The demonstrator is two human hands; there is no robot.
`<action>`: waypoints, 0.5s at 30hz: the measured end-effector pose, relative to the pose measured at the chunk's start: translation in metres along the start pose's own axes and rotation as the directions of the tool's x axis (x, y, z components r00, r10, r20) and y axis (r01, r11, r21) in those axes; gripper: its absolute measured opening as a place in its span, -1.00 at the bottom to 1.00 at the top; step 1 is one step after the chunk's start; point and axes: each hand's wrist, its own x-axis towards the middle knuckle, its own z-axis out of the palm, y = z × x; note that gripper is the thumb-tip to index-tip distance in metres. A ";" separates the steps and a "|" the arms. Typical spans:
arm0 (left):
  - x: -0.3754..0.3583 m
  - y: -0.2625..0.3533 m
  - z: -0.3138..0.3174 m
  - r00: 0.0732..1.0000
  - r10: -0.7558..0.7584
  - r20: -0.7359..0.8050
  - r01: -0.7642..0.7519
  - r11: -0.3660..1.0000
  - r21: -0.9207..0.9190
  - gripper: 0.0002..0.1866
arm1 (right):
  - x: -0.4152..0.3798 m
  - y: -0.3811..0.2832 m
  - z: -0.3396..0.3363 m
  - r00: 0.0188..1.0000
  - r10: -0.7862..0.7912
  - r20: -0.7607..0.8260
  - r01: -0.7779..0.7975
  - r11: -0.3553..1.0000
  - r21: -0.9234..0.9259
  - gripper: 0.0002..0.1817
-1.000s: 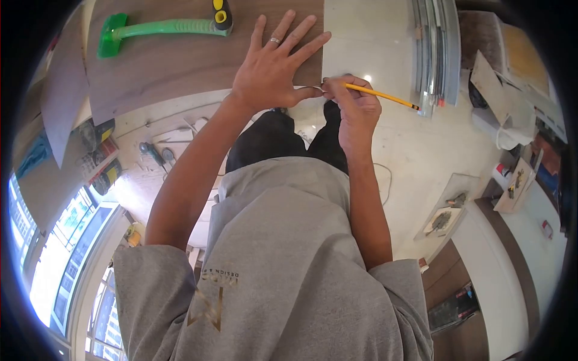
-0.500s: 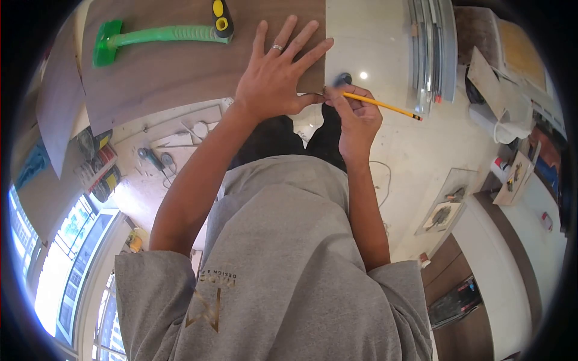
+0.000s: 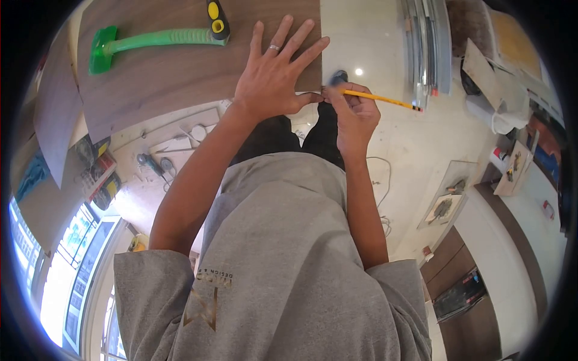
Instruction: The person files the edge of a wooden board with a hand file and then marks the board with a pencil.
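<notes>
My left hand (image 3: 265,84) lies flat on a brown wood-grain board (image 3: 162,84), fingers spread, a ring on one of them. Its thumb reaches along the board's near edge to the corner. There, my right hand (image 3: 356,123) pinches a yellow pencil (image 3: 385,100), its eraser end pointing right. The fingers hide the pencil's tip, close to the left thumb. Farther up the board lies a green hammer-shaped tool (image 3: 162,40) with a ribbed grip. Beside its grip end is a black and yellow handle (image 3: 218,21), cut off by the view's top.
A stack of long grey panels (image 3: 427,54) stands on the right. On the floor at left are a corded power tool (image 3: 149,162) and board offcuts (image 3: 174,144). A thin cable (image 3: 385,174) runs over the tiles. More sheets (image 3: 57,114) lean at far left.
The view has shifted slightly, so the board and tools appear a little farther left. Both hands keep nearly the same pose at the board's corner.
</notes>
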 end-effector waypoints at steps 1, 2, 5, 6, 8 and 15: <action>0.000 0.001 0.000 1.000 0.000 0.000 0.000 1.000 -0.004 0.22 | 0.000 0.001 0.000 1.000 -0.007 -0.002 0.007 1.000 0.013 -0.80; 0.000 0.001 -0.001 1.000 0.000 0.001 0.000 1.000 -0.006 0.22 | 0.003 0.001 0.000 1.000 -0.013 0.000 0.013 1.000 -0.006 -0.80; 0.000 0.001 0.000 1.000 -0.009 0.029 0.008 1.000 0.019 0.22 | 0.004 0.001 0.000 1.000 -0.016 0.003 0.016 0.998 -0.056 -0.79; 0.001 0.001 0.001 0.999 -0.012 0.040 0.011 0.999 0.033 0.22 | 0.001 0.002 0.000 1.000 -0.013 -0.002 0.013 0.997 -0.070 -0.79; 0.000 0.002 0.001 1.000 -0.022 0.007 0.022 1.000 -0.016 0.25 | -0.001 0.002 0.000 1.000 -0.019 -0.009 0.019 0.997 -0.075 -0.79; 0.002 0.003 -0.003 0.999 -0.035 0.017 0.035 0.999 -0.029 0.26 | -0.003 0.002 -0.001 1.000 -0.019 -0.003 0.019 0.995 -0.102 -0.81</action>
